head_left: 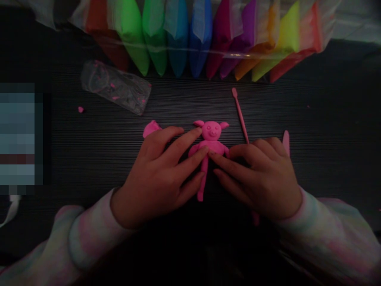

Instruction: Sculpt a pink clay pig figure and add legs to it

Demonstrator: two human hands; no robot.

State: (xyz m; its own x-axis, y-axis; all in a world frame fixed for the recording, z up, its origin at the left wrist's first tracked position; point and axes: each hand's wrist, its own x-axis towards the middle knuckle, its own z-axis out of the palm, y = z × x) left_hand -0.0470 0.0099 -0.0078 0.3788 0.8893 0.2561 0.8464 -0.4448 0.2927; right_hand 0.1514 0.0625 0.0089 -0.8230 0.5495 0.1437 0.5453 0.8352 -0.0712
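A pink clay pig figure (212, 131) lies face up on the dark table, with ears, a snout and arms. One long leg (201, 190) shows below its body. My left hand (162, 174) reaches over it from the left, index finger on the lower body and thumb beside the leg, another fingertip at the head. My right hand (258, 174) comes from the right, its index fingertip meeting the left one at the lower body. Its thumb is just below. What lies under the fingertips is partly hidden. A lump of pink clay (151, 129) sits behind my left fingers.
A pink modelling tool (239, 113) and a pink blade-shaped tool (286, 142) lie partly behind my right hand. A clear plastic piece (117, 87) with pink bits and a small pink scrap (80, 109) are at left. Coloured clay packets (177, 47) line the back.
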